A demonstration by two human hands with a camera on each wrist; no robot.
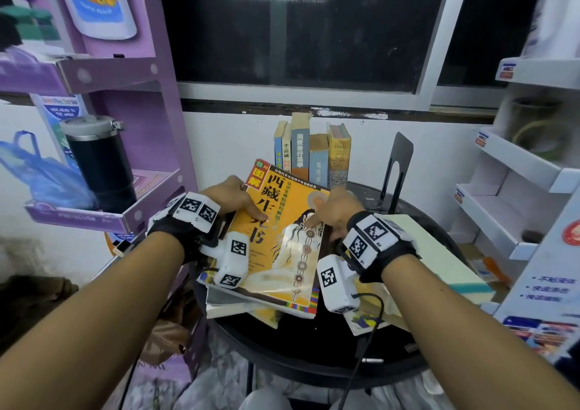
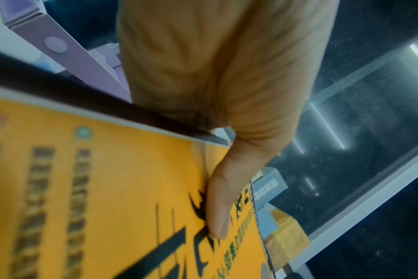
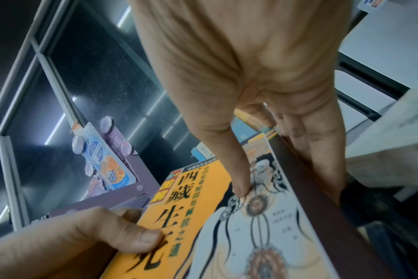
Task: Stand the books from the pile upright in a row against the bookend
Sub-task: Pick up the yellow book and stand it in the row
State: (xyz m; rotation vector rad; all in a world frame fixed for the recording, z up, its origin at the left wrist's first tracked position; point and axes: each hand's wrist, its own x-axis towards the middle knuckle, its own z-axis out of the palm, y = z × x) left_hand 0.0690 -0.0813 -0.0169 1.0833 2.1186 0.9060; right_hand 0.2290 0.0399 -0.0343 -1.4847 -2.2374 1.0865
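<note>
A large orange book (image 1: 282,221) with black characters and a white seated figure is held in both hands, its far end tilted up over the pile (image 1: 238,303). My left hand (image 1: 238,199) grips its left edge, thumb on the cover (image 2: 217,213). My right hand (image 1: 332,209) grips the right edge, thumb on the figure (image 3: 236,181), fingers under the dark spine. Several books (image 1: 314,152) stand upright in a row at the table's back. The black metal bookend (image 1: 397,165) stands to their right with a gap between.
The round black table (image 1: 314,343) carries a pale book with a teal edge (image 1: 439,262) on the right. A purple display shelf (image 1: 125,102) with a black tumbler (image 1: 100,161) stands left. White shelving (image 1: 518,165) stands right. A dark window (image 1: 298,27) is behind.
</note>
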